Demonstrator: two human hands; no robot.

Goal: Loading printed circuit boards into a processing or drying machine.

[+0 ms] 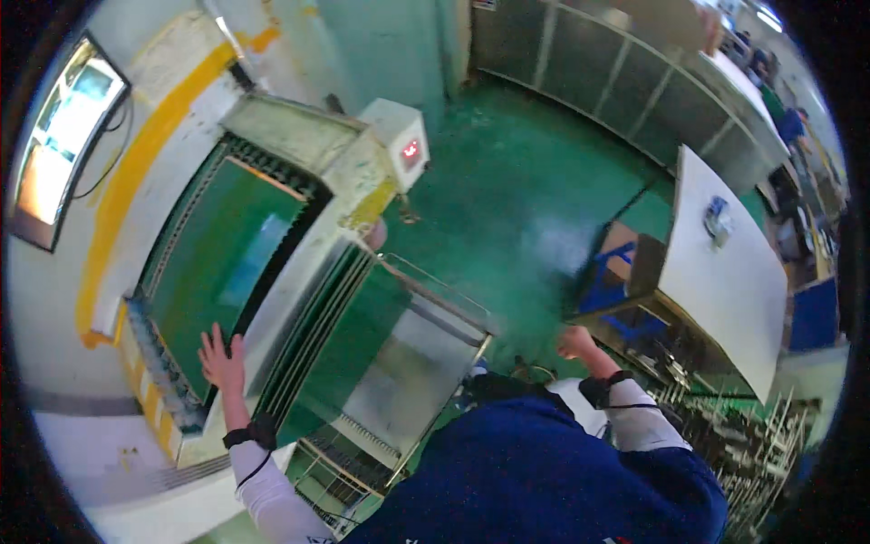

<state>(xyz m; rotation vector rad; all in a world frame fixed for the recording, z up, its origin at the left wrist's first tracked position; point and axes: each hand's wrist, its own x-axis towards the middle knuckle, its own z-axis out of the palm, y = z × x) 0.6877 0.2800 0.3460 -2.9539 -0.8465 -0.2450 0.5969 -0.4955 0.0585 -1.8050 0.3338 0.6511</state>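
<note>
**Left palm on the green panel at the machine**

One pale machine (308,145) carries a large green panel (227,263), flat and glossy. Beside it, a wire rack (399,363) holds several green sheets on edge. The left hand (222,355) lies spread open on the panel's edge. The right hand (576,342) hangs curled, holding nothing.

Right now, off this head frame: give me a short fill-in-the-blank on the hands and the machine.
1. The left hand lies flat on the ____ panel in the machine.
2. The right hand is closed in a ____, holding nothing.
3. The control box shows a ____ lit display.

Missing words: green; fist; red
</note>
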